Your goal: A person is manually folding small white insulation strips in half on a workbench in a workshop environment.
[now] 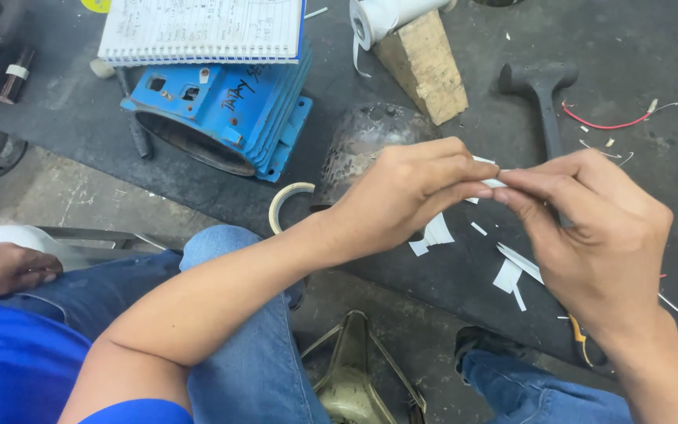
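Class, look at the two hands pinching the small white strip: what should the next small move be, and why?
Probably to finish folding or creasing the white strip. The left hand and right hand pinch it between fingertips, close together, above the dark mat. Cut white scraps lie below, so this piece seems already trimmed.

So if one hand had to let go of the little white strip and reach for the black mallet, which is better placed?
The right hand, probably. Both hands pinch the white strip between them, but the mallet lies just beyond the right hand, its handle running under it. The left hand would have to cross over.
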